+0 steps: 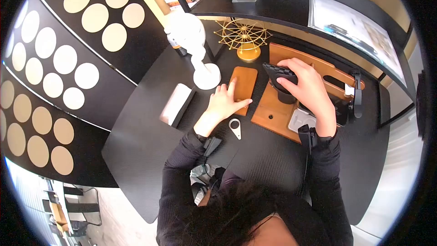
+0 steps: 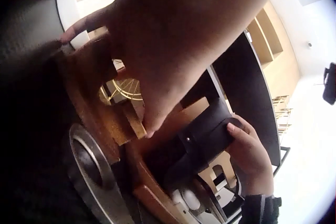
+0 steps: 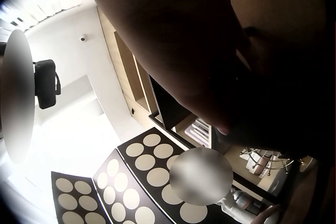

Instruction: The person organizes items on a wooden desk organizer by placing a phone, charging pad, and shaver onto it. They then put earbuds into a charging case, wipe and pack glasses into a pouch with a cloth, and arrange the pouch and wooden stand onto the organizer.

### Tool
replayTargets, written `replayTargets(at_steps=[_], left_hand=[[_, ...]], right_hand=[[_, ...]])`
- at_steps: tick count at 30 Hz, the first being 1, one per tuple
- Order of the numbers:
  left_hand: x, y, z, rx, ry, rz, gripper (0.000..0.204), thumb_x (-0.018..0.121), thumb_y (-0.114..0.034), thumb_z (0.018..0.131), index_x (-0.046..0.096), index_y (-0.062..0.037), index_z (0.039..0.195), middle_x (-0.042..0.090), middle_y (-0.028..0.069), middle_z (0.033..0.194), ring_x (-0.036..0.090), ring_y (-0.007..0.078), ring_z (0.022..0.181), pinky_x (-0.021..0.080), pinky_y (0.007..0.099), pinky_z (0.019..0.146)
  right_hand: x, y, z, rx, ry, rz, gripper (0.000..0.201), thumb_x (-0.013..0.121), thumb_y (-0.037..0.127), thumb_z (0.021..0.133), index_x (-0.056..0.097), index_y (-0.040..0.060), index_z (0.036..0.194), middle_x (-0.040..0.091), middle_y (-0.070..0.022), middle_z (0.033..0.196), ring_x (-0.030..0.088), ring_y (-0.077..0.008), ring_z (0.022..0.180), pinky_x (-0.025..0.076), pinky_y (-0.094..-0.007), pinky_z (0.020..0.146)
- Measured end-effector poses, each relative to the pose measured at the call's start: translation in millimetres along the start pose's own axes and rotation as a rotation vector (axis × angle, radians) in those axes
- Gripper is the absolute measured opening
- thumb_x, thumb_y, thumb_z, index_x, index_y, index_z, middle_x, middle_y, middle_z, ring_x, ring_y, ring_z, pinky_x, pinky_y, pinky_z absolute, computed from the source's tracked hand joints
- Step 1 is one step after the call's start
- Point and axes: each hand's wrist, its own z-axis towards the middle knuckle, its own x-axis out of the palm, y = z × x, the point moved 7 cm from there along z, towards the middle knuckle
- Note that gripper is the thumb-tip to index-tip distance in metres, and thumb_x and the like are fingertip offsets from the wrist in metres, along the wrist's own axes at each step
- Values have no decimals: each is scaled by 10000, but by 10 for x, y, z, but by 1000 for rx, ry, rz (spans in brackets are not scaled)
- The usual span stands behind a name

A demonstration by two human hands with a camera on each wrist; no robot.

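My left hand (image 1: 220,105) lies over a flat brown box (image 1: 244,84) on the desk, fingers spread, forefinger on its top and thumb at its right edge. In the left wrist view, that thumb (image 2: 151,128) touches the edge of the box. My right hand (image 1: 309,84) holds a black leather case (image 1: 281,74), fingers over its top and thumb on its near side. Below the case stands a wooden desk organizer (image 1: 263,117) with a black round cup (image 1: 286,96) on it. The left wrist view shows a metal snap on the black case (image 2: 207,134); the right wrist view leaves it in darkness.
On the organizer are a white square case (image 1: 301,121) and a watch (image 1: 358,95) at the right end. A white desk device (image 1: 207,76), a gold wire ornament (image 1: 248,52) and a white-topped box (image 1: 177,105) stand around. A teardrop-shaped tag (image 1: 235,129) lies near my left wrist. A black shelf (image 1: 268,7) overhangs the back.
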Motion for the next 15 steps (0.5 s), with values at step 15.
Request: replayTargets(at_steps=[15], left_hand=[[-1, 52, 94, 203, 83, -648, 1258, 893, -433, 608, 115, -50, 1520, 360, 293, 1439, 353, 406, 1367, 317, 430, 1132]], right_hand=[[20, 19, -1, -54, -22, -23, 289, 694, 171, 804, 614, 78, 1066, 639, -109, 994, 626, -337, 949, 510, -420, 781]])
